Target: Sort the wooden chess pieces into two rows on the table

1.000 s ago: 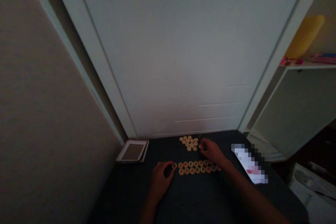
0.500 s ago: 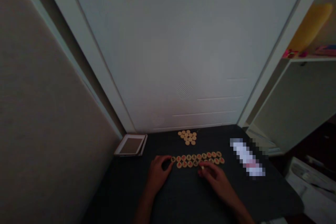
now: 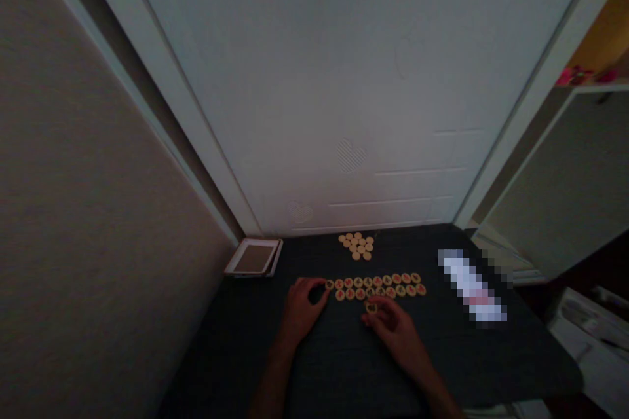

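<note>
Two rows of round wooden Chinese chess pieces [image 3: 377, 282], marked in red and dark characters, lie face up on the dark table. At the left end of the back row, my left hand [image 3: 303, 304] has its thumb and forefinger closed around a chess piece [image 3: 329, 285]. Just in front of the near row, my right hand [image 3: 396, 327] pinches another chess piece [image 3: 371, 308], its dark-marked face showing. Farther back sits a loose cluster of blank-looking pieces [image 3: 361, 249], with no marks visible on top.
An open shallow box [image 3: 278, 255] stands at the back left of the table [image 3: 339, 366], by the wall. A blurred-out whitish object [image 3: 472, 288] lies on the right. Behind the table rises a white panel [image 3: 295, 111] with embossed hearts. White items [image 3: 594, 340] are beyond the right edge.
The view has shifted slightly. My right hand has drawn a little left and toward me from the near row, and its piece's face now shows. My left hand keeps its pinch.
</note>
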The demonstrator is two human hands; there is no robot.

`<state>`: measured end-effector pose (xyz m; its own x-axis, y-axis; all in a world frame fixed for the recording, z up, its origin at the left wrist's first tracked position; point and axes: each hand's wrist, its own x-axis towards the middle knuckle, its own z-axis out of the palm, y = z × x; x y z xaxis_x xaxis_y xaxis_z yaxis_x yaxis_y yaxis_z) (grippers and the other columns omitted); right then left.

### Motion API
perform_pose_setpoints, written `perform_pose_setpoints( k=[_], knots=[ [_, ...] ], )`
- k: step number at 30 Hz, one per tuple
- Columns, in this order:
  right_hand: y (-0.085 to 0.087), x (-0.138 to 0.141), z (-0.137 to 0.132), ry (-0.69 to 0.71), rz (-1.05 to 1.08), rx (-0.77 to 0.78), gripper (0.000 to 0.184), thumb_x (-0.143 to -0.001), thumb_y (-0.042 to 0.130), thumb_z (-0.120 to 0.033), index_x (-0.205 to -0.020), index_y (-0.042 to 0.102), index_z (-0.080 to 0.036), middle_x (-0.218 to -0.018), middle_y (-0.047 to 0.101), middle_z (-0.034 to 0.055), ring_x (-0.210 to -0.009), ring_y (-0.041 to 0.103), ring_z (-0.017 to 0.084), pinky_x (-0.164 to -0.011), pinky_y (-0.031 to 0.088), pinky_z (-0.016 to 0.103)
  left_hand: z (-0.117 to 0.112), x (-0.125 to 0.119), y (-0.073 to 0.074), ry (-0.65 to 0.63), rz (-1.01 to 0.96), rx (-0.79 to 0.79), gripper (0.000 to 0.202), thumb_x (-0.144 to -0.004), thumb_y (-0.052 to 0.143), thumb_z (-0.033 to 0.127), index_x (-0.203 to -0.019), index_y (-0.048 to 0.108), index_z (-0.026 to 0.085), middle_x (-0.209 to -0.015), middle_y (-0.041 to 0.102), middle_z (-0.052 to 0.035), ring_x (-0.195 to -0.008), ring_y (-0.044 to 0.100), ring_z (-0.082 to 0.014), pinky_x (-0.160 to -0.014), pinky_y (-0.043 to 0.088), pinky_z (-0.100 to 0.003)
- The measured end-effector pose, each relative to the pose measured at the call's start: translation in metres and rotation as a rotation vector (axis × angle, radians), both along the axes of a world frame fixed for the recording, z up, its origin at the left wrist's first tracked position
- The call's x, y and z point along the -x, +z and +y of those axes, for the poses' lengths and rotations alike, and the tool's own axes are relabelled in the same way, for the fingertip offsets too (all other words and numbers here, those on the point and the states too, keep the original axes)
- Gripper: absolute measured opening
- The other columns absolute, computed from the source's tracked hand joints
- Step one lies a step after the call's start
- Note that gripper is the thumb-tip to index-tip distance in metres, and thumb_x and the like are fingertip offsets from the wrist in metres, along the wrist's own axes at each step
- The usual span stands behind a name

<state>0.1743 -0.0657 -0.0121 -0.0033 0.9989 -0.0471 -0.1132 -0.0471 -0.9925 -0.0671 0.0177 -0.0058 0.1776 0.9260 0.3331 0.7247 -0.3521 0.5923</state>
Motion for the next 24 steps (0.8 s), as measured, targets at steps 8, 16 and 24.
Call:
perform_pose_setpoints(
  k=[8, 16, 24],
  knots=[
    [-0.003, -0.002, 0.0, -0.001, -0.167, -0.056, 0.033, -0.083, 0.073, -0.048, -0.103, 0.071, -0.022, -0.085, 0.074, 0.0039, -0.081, 0.072, 0.023, -0.071, 0.054, 0.031, -0.002, -0.002, -0.002, -0.001, 0.028, -0.019, 0.02, -0.087, 0.065, 0.033, -0.105, 0.071, 0.026, -0.106, 0.073, -0.0043, -0.101, 0.065, -0.0247, -0.093, 0.05, -0.039],
    [0.0, -0.002, -0.002, -0.033, -0.242, -0.075, 0.031, -0.084, 0.071, -0.049, -0.098, 0.074, -0.021, -0.082, 0.073, 0.0032, -0.077, 0.068, 0.022, -0.069, 0.051, 0.03, 0.0, -0.002, -0.001, 0.008, -0.027, -0.056, 0.025, -0.085, 0.066, 0.031, -0.109, 0.068, 0.023, -0.104, 0.071, -0.0056, -0.096, 0.066, -0.0234, -0.09, 0.052, -0.038],
    [0.003, -0.003, 0.0, -0.06, -0.245, -0.048, 0.043, -0.08, 0.072, -0.059, -0.094, 0.075, -0.019, -0.071, 0.071, 0.0024, -0.067, 0.067, 0.02, -0.061, 0.05, 0.028, -0.045, -0.039, 0.023, -0.011, -0.216, -0.025, 0.02, -0.092, 0.059, 0.033, -0.105, 0.069, 0.023, -0.104, 0.072, -0.0064, -0.096, 0.068, -0.0237, -0.086, 0.055, -0.037]
  ],
)
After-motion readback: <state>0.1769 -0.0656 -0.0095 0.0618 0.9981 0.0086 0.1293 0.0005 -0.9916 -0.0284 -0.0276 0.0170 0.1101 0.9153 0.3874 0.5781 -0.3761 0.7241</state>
